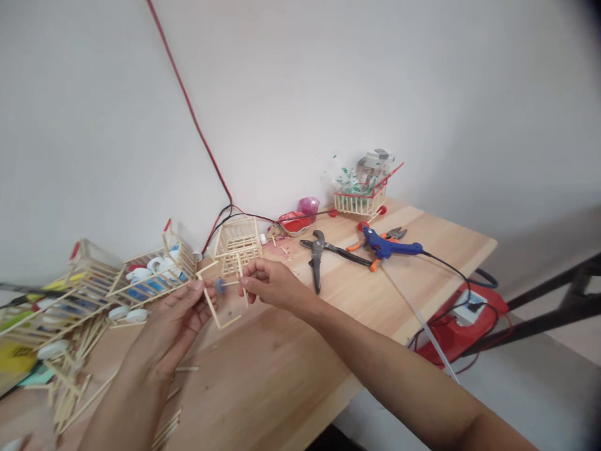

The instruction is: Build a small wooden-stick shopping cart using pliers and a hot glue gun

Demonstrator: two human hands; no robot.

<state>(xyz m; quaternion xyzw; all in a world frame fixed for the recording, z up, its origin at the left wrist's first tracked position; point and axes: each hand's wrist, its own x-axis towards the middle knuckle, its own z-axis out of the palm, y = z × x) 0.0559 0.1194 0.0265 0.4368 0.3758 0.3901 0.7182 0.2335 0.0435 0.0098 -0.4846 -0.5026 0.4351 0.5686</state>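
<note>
Two bare hands are working above a wooden tabletop. The left hand is pinching a pale stick frame between thumb and fingers near the upper end of its long side, the rest angling down and rightward, clear of the palm. The right hand, thumb and forefinger pressing together, is gripping a thin stick piece near its middle, both ends showing above and below the fingertips. Those fingertips are covering part of the piece, and whether it is joining the frame cannot be told. A small blue blob between the hands is appearing too blurred to identify. A stick-built basket is standing behind, partly hidden by the right hand's work, while the left-hand stick cart is running out of view.
</note>
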